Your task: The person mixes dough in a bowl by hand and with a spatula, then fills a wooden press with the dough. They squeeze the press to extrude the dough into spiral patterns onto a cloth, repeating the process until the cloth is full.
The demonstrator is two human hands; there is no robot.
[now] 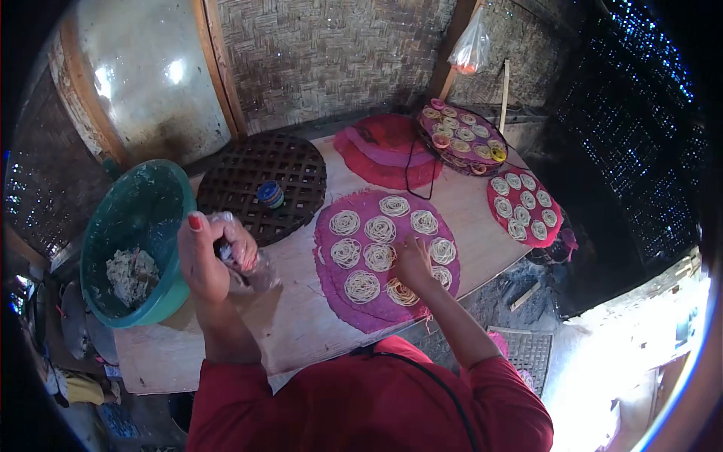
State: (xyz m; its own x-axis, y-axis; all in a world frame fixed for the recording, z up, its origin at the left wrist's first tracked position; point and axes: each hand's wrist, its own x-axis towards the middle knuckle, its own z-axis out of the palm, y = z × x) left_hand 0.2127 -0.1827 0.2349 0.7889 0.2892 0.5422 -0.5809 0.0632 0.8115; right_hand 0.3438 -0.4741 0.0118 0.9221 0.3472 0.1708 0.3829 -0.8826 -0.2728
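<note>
My left hand [205, 260] is raised beside the green basin, thumb up with a red tip. Its fingers curl around a crumpled clear plastic bag [263, 273]; the contents are hard to see. My right hand [413, 262] reaches down onto a round purple cloth [343, 305], fingers drawn together among coiled noodle nests; the fingertips are partly hidden. Just left of it lies a pale noodle nest [379, 257]. A more orange noodle nest [402, 292] lies partly beneath my right wrist. Several other pale nests are spread over the cloth.
The green basin [181, 290] at left holds pale dough [132, 277]. Behind it, a dark lattice tray [226, 188] carries a small blue container [270, 193]. A red-purple cloth [376, 147] lies at the back. Two rounds of nests [471, 139] [523, 205] stand right.
</note>
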